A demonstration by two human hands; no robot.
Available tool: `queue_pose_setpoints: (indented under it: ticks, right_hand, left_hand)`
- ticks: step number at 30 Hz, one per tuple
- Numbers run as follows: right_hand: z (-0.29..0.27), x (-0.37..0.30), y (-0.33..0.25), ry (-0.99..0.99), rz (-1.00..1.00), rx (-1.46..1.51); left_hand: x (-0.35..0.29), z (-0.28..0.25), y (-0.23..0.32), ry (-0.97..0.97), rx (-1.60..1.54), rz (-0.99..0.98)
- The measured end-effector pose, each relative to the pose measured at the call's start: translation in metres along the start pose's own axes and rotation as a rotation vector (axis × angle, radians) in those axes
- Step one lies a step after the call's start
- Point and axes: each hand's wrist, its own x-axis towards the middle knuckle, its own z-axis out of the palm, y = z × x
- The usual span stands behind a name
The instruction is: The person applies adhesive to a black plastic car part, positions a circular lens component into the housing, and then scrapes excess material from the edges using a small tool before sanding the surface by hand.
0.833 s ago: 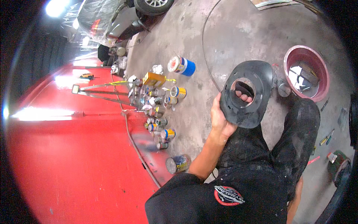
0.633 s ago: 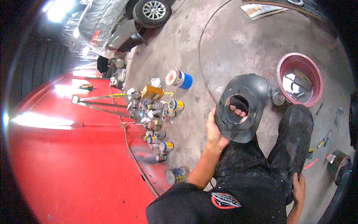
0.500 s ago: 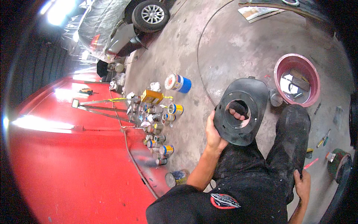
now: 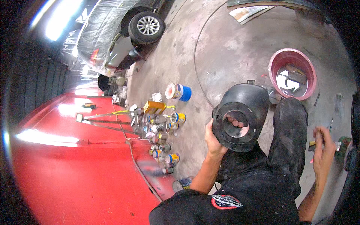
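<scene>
My left hand [image 4: 214, 139] grips the edge of a black plastic car trim piece [image 4: 255, 101] with a large round opening. Its fingertips show through that opening, wrapped behind the piece. The piece hangs over my lap, tilted, its ringed opening facing me. My right hand [image 4: 323, 150] is off to the right of my knee, above the floor, with fingers stretched out and nothing visible in them. Close to it lie a thin tool [image 4: 331, 123], partly hidden behind the fingers, and a small yellow and dark item [image 4: 312, 144].
A reddish tub [image 4: 273, 71] holding dark blocks and some liquid stands ahead on the right. Several paint cans [image 4: 172, 158] and a blue-banded bucket [image 4: 184, 93] stand left. Beyond are a red wall [image 4: 75, 176], a hose [image 4: 195, 56] and a plastic-covered car [image 4: 98, 33].
My right hand has left my thigh and moved up and outward over the floor, its fingers extending. The trim piece has tilted, turning its opening more toward me, still in my left hand.
</scene>
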Motion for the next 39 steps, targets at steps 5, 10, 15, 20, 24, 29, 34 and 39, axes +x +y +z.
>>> queue_pose_setpoints:
  ticks: [5, 10, 15, 20, 24, 29, 34, 39]
  right_hand:
    - [0.042, 0.033, -0.048, 0.011, -0.024, 0.218]
    - [0.066, 0.055, -0.047, -0.027, -0.174, 0.082]
    - [0.087, 0.056, -0.036, -0.062, -0.321, -0.227]
    - [0.074, 0.013, 0.008, -0.229, -0.106, -0.039]
    - [0.040, -0.026, 0.017, -0.309, -0.085, -0.137]
    - [0.010, -0.015, 0.014, -0.230, -0.159, -0.382]
    - [0.033, 0.014, -0.036, -0.159, -0.389, -0.193]
    - [0.086, 0.021, -0.076, -0.158, -0.645, -0.451]
  left_hand:
    - [-0.003, -0.002, 0.000, -0.008, -0.037, 0.019]
    - [-0.003, -0.005, -0.007, -0.016, -0.077, 0.021]
    - [-0.010, -0.028, -0.001, -0.052, 0.032, 0.074]
    - [-0.012, -0.061, -0.018, 0.257, 0.548, 0.316]
    - [-0.009, -0.049, -0.027, 0.051, 0.868, 0.352]
    - [-0.006, -0.017, -0.021, -0.159, 1.102, 0.429]
    - [-0.003, -0.014, -0.034, -0.173, 1.299, 0.590]
    - [-0.014, -0.006, -0.030, -0.206, 1.091, 0.387]
